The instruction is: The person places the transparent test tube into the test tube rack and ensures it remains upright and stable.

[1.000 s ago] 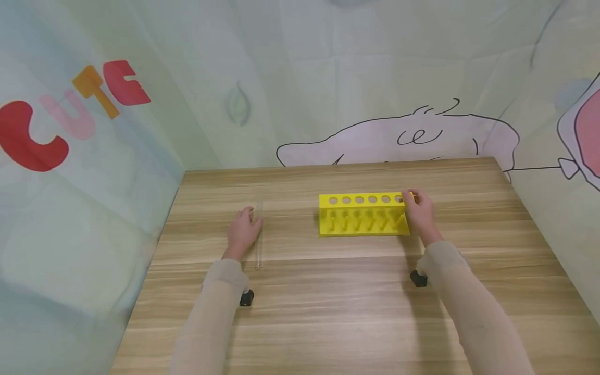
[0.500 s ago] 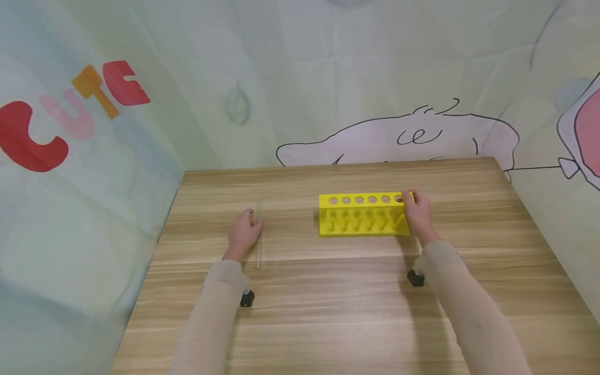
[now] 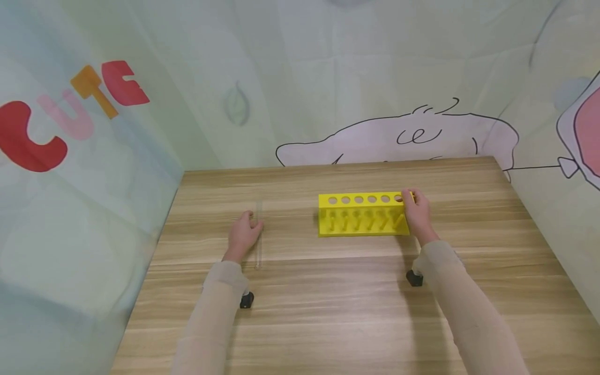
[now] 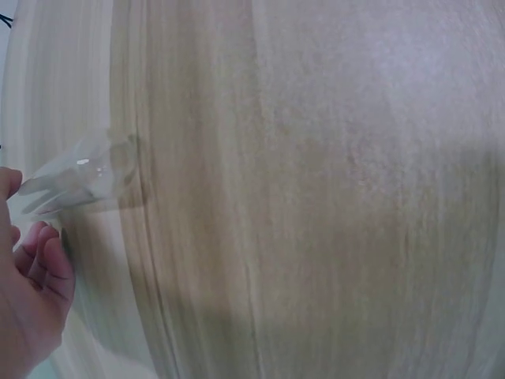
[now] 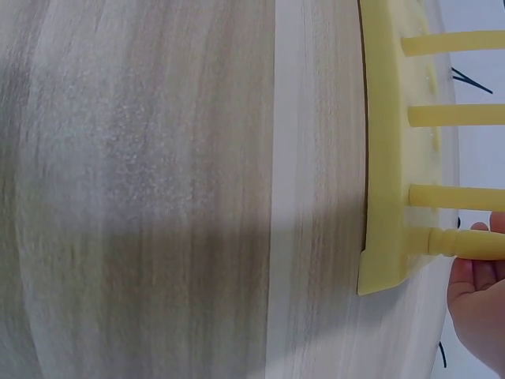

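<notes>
A clear glass test tube (image 3: 259,252) lies lengthwise on the wooden table, hard to see against the grain. My left hand (image 3: 242,237) is at the tube's left side, its thumb across the tube and its fingers curled. In the left wrist view the tube's rounded end (image 4: 106,170) points away from the hand (image 4: 35,292), between thumb and fingers. A yellow test tube rack (image 3: 363,230) with a row of round holes and upright pegs stands to the right. My right hand (image 3: 419,216) grips its right end; in the right wrist view fingers (image 5: 477,276) close around the end peg.
The wooden table (image 3: 328,312) carries both things, with its far edge against a printed cloth backdrop (image 3: 290,78). Beneath each wrist is a small black camera (image 3: 246,300). No tubes show in the rack's holes.
Almost nothing differs. My right wrist has shifted very slightly to the left; the tube and the rack lie in the same places.
</notes>
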`<state>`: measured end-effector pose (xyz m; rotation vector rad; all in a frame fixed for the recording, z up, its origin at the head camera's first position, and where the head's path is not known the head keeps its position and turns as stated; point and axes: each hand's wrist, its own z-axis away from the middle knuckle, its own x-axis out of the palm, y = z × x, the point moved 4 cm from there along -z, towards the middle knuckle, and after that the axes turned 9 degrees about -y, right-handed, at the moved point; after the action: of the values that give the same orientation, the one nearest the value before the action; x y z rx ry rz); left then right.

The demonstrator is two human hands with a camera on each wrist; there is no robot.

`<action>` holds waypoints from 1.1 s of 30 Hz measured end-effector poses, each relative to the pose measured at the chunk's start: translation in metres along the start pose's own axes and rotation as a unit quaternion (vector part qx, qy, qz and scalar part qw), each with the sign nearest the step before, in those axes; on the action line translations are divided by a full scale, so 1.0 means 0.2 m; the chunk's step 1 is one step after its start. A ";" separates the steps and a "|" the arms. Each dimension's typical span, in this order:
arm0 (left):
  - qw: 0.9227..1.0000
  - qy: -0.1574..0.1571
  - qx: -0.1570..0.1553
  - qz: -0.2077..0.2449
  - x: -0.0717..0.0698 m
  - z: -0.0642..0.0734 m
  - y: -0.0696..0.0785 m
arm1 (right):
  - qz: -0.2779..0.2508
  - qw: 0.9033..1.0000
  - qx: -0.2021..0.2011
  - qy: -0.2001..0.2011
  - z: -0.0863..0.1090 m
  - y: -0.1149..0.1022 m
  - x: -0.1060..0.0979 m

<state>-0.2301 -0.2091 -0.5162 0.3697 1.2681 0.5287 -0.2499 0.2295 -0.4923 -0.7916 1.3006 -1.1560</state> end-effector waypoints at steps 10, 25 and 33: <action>1.000 -0.001 0.001 -0.009 0.02 0.00 0.00 | -0.013 1.000 0.002 0.009 0.00 0.00 0.01; 0.999 -0.029 -0.021 -0.007 0.02 0.01 0.00 | -0.004 1.000 0.007 0.005 0.01 -0.01 0.01; 0.999 -0.037 -0.025 -0.004 0.03 0.01 0.01 | -0.013 1.000 0.004 0.016 0.00 -0.01 0.00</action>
<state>-0.2266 -0.2046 -0.5185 0.3391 1.1817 0.5350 -0.2502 0.2283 -0.4915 -0.7889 1.3148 -1.1997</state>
